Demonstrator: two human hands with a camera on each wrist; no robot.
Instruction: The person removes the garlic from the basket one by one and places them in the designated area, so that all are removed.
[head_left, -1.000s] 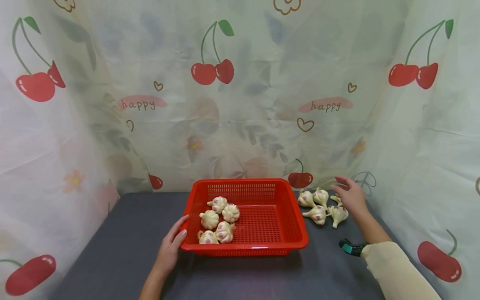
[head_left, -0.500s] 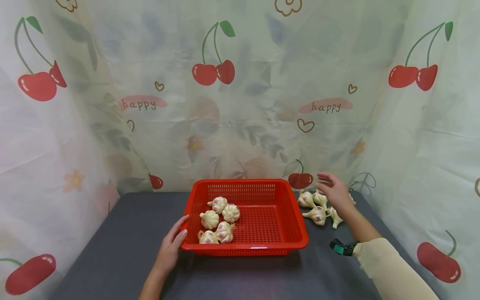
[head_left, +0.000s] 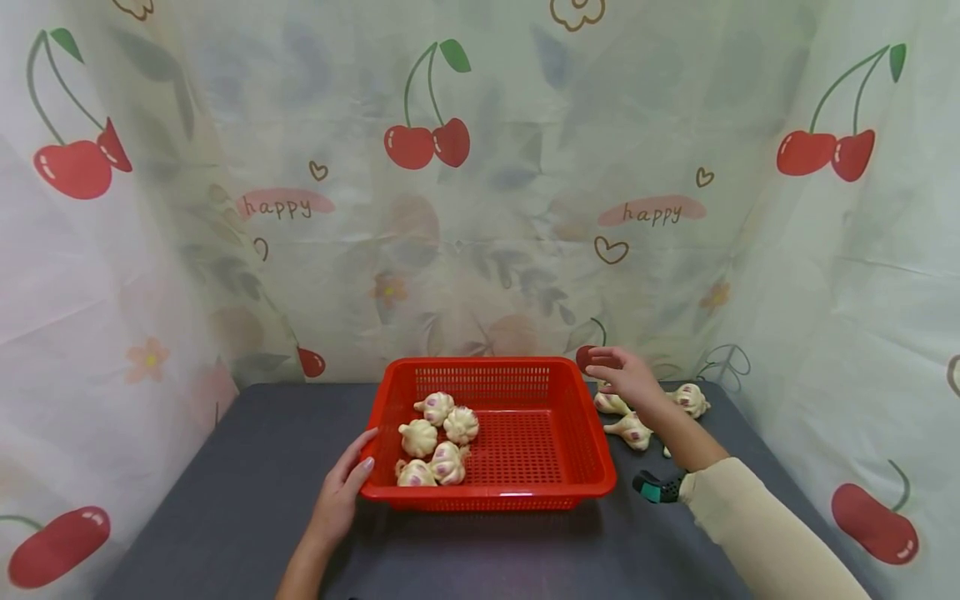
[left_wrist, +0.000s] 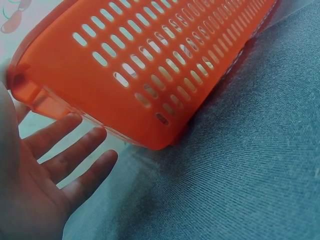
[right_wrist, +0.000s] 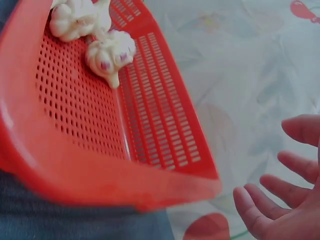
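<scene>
A red plastic basket (head_left: 491, 492) with slotted walls holds several garlic bulbs (head_left: 418, 438) in its left part. At the basket's left rim, my left hand (head_left: 337, 496) grips the edge between thumb and finger. In the left wrist view its other fingers (left_wrist: 82, 182) spread loosely beside the basket wall. My right hand (head_left: 630, 379), empty and with fingers apart, hovers just past the basket's right back corner. Below and behind it lie more garlic bulbs (head_left: 632, 432), some hidden by the hand and forearm. The right wrist view shows those loose fingers (right_wrist: 285, 190) beyond the basket's end.
The basket stands on a dark grey tabletop (head_left: 247, 483). One garlic bulb (head_left: 688, 400) lies right of the forearm near the table's back edge. A pale curtain (head_left: 495, 275) printed with cherries hangs behind and on both sides.
My right hand has moved left, from above the right side of the loose garlic bulbs to the basket's right back corner. The left hand and the basket have stayed put.
</scene>
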